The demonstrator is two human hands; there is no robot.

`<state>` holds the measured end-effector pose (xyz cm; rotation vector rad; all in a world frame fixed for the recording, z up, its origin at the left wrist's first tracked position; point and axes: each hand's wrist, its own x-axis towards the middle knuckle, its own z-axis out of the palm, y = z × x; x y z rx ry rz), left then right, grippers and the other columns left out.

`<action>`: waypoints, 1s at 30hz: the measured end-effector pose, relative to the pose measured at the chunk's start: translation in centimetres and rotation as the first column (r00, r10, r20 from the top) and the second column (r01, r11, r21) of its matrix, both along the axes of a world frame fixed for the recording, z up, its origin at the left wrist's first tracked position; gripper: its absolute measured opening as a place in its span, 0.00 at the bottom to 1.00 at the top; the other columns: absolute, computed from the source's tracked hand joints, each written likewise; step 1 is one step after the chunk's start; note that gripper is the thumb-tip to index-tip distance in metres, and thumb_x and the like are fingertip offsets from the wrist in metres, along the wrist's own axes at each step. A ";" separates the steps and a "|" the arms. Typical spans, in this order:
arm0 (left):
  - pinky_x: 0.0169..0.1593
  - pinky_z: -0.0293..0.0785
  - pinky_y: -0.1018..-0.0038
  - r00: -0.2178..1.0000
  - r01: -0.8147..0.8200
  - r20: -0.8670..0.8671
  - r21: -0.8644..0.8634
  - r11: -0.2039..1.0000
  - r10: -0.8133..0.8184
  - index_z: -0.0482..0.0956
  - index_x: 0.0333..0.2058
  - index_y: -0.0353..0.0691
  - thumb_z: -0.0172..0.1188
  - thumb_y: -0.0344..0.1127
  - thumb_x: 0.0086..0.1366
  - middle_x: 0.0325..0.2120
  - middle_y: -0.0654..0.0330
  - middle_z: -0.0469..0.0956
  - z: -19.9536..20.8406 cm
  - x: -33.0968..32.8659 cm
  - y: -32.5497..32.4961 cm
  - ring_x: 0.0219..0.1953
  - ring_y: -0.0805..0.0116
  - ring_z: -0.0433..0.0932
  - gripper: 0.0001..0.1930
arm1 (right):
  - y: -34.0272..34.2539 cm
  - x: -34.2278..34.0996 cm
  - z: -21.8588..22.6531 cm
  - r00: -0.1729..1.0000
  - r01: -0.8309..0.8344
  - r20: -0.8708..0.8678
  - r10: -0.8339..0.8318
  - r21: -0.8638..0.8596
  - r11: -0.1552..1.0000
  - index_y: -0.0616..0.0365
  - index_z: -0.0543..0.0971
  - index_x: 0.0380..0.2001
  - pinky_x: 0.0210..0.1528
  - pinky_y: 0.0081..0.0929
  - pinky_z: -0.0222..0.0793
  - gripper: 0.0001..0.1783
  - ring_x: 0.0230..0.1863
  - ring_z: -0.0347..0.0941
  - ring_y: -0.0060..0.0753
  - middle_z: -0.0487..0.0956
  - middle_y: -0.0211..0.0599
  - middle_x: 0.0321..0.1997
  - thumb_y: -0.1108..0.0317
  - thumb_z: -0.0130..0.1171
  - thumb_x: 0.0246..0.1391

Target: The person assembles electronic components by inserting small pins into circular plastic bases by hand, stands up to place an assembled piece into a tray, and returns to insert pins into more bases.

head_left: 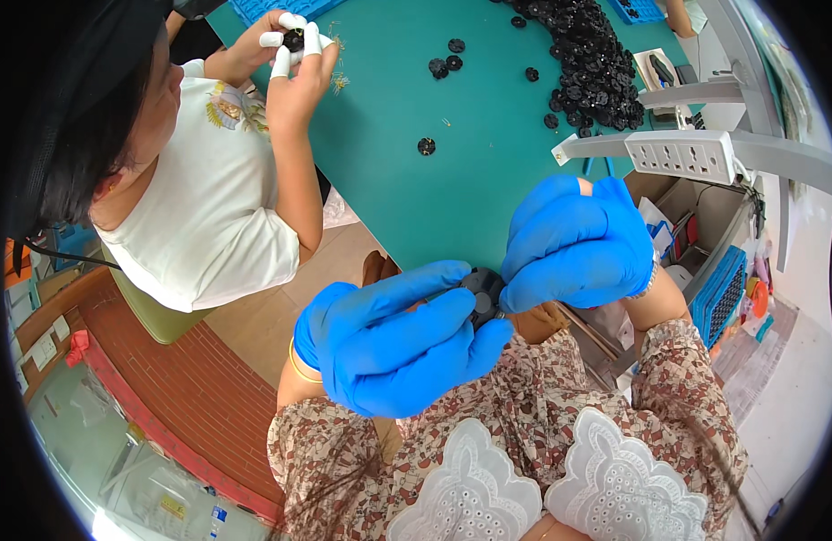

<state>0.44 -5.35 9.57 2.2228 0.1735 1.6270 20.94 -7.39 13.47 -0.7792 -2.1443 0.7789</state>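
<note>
In my blue-gloved left hand (389,338) is a round black plastic disc (485,290) with a notched, raised face, pinched between fingers and thumb in front of my body, by the near edge of the green table (416,207). My right hand (574,243), also in a blue glove with one bare fingertip, is closed at the disc's right edge. Something small and shiny shows by its thumb tip, too tiny to name. Similar black discs lie loose on the table, one of them alone (426,146) near the middle.
A large heap of black discs (596,68) covers the far right of the table. At left a co-worker in a white shirt (200,198) handles a black disc, near small thin metal pieces (340,83). A white power strip (680,156) hangs on a metal frame at right.
</note>
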 end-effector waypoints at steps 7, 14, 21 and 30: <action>0.38 0.77 0.70 0.973 0.072 -0.187 -0.327 0.942 -0.139 0.78 0.32 0.32 0.65 0.21 0.41 0.32 0.52 0.76 -0.3 -0.2 1.5 0.36 0.60 0.77 0.15 | 0.1 -0.2 -1.0 0.983 0.172 -0.045 -0.180 -0.144 0.974 0.51 0.79 0.27 0.31 0.26 0.67 0.08 0.30 0.72 0.29 0.76 0.30 0.30 0.72 0.64 0.38; 0.39 0.74 0.77 0.966 -0.107 -0.236 -0.732 0.673 -0.104 0.77 0.36 0.34 0.64 0.23 0.46 0.31 0.57 0.78 -1.4 0.2 1.2 0.33 0.68 0.78 0.15 | -0.2 -0.7 -2.3 0.915 0.274 -0.130 -0.383 -0.496 0.824 0.60 0.79 0.27 0.35 0.21 0.70 0.10 0.31 0.75 0.28 0.79 0.37 0.30 0.78 0.65 0.36; 0.37 0.74 0.79 0.970 -0.108 -0.217 -0.788 0.606 -0.109 0.77 0.33 0.37 0.64 0.24 0.49 0.29 0.60 0.78 -1.4 0.5 0.7 0.31 0.74 0.78 0.11 | -0.5 -0.7 -2.9 0.871 0.337 -0.086 -0.483 -0.610 0.717 0.63 0.80 0.26 0.32 0.16 0.71 0.07 0.27 0.75 0.17 0.80 0.33 0.25 0.72 0.65 0.42; 0.35 0.74 0.79 0.963 -0.104 -0.225 -0.819 0.564 -0.149 0.77 0.33 0.38 0.64 0.25 0.48 0.28 0.61 0.78 -1.5 0.6 0.6 0.30 0.74 0.78 0.11 | -0.7 -0.6 -2.7 0.860 0.292 -0.082 -0.504 -0.732 0.616 0.64 0.80 0.27 0.28 0.14 0.70 0.07 0.26 0.73 0.16 0.79 0.33 0.25 0.71 0.64 0.44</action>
